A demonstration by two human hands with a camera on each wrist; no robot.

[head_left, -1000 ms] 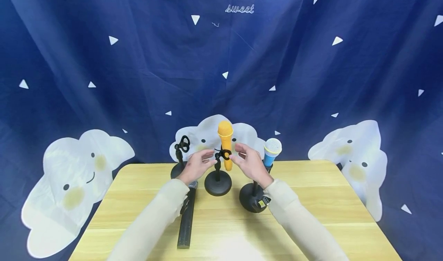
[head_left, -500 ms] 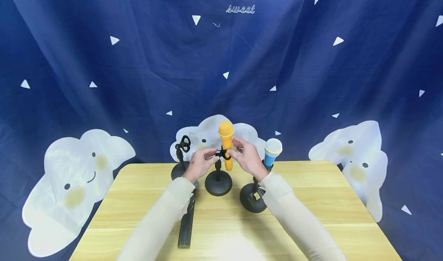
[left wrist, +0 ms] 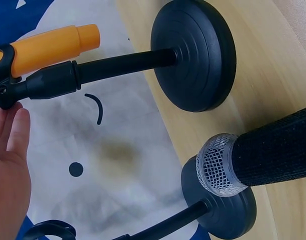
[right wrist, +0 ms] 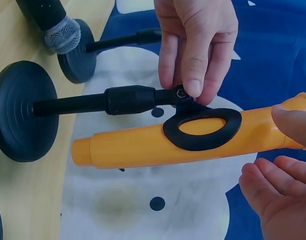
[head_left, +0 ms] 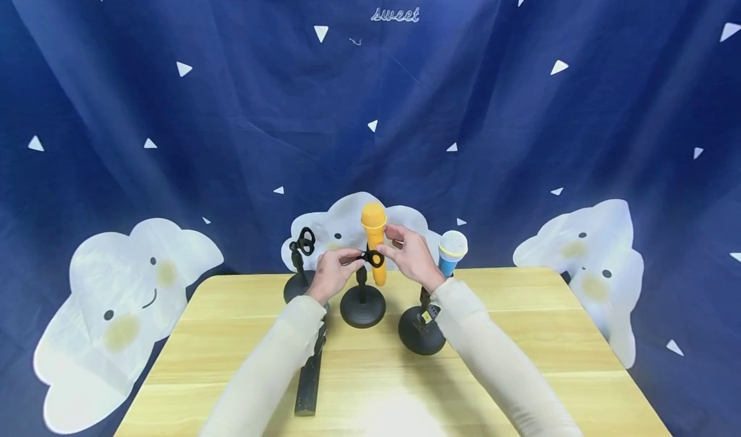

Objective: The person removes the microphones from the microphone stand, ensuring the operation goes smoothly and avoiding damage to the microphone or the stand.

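A yellow microphone (head_left: 374,215) leans in the black clip (right wrist: 203,143) of the middle microphone stand (head_left: 363,308). My left hand (head_left: 331,273) pinches that stand at the clip's hinge, its thumb over the screw in the right wrist view. From the other side my right hand (head_left: 413,257) holds the yellow microphone below its head. Its thumb lies on the barrel, and its fingers curl underneath. In the left wrist view the barrel's lower end (left wrist: 58,45) sticks out past the clip, beside the stand's pole.
To the right, a blue microphone with a white head (head_left: 453,246) sits on another stand (head_left: 421,331). A third stand (head_left: 298,285), its clip holding nothing, is behind my left hand. A black microphone (head_left: 309,380) lies on the wooden table (head_left: 521,334) under my left forearm.
Both hands have closed in on the middle stand: my left fingers now pinch the clip's hinge, and my right hand has moved left and up onto the yellow microphone.
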